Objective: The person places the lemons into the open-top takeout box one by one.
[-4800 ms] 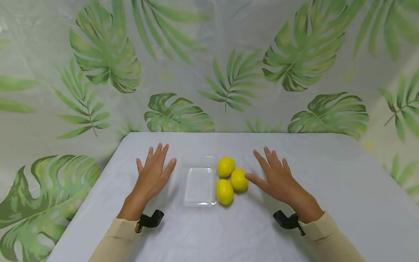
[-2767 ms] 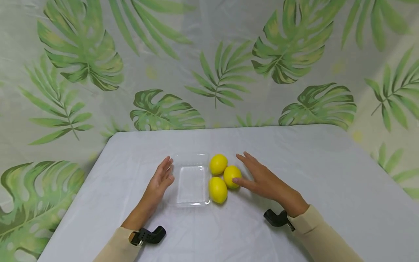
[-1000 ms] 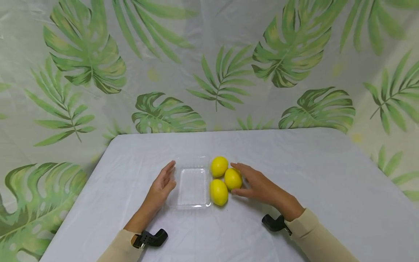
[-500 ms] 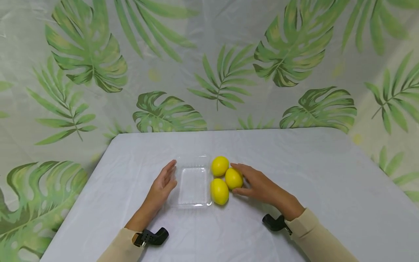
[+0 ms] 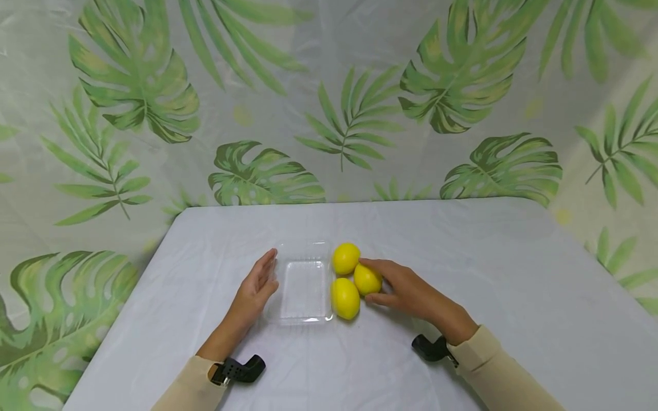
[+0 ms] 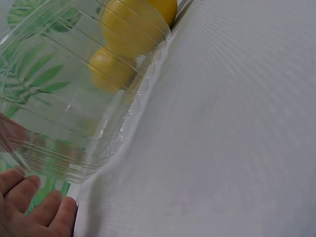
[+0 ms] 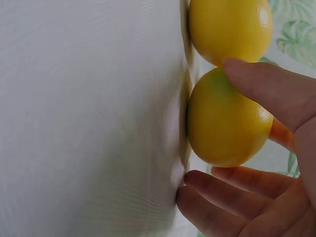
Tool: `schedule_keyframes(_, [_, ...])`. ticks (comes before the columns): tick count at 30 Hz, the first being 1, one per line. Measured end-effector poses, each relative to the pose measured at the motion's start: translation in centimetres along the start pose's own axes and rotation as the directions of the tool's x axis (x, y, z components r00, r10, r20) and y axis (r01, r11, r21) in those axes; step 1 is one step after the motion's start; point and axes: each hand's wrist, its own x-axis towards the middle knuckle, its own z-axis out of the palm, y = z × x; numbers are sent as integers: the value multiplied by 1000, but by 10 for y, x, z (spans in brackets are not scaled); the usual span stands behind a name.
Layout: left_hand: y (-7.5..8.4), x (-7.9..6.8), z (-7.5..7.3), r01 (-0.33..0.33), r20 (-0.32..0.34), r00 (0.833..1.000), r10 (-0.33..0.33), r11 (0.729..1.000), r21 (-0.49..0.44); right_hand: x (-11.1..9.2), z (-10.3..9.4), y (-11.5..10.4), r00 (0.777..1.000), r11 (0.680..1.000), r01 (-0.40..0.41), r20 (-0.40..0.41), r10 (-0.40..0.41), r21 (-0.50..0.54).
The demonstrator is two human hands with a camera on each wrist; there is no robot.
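A clear plastic container (image 5: 305,291) stands on the table, seen close up as a clear wall (image 6: 69,98) in the left wrist view. My left hand (image 5: 252,291) lies along its left side, fingers (image 6: 22,197) fairly straight at the wall. Three yellow lemons sit together at the container's right: a back lemon (image 5: 346,258), a front lemon (image 5: 345,298) and a right-hand lemon (image 5: 367,279). My right hand (image 5: 411,288) holds the right-hand lemon (image 7: 227,123) between its thumb (image 7: 266,81) and fingers. That lemon still rests on the cloth.
A white cloth covers the table (image 5: 462,257). Behind it hangs a leaf-patterned backdrop (image 5: 360,85). Black wrist cameras, a left one (image 5: 247,370) and a right one (image 5: 429,348), jut inward from the sleeves.
Both hands, at first spread out and apart, have come inward. The left has settled beside the container. The right has moved round the right-hand lemon and its fingers have closed in on it.
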Motion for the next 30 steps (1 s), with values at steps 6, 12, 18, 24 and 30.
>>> schedule_keyframes(6, [1, 0, 0, -5, 2, 1000, 5, 1000, -1, 0, 0, -1, 1000, 1000, 7, -13, -7, -6])
schedule_keyframes(12, [0, 1, 1, -2, -5, 1000, 2, 1000, -9, 1, 1, -4, 1000, 1000, 3, -19, -3, -21])
schedule_keyframes(18, [0, 1, 0, 0, -6, 1000, 0, 1000, -11, 2, 1, -7, 1000, 1000, -12, -23, 12, -25])
schedule_keyframes(24, [0, 1, 0, -1, -9, 1000, 1, 1000, -7, 2, 3, -7, 999, 999, -19, -34, 17, -44])
schedule_keyframes(30, [0, 1, 1, -4, -6, 1000, 4, 1000, -13, 2, 5, -7, 998, 998, -31, -48, 28, -51])
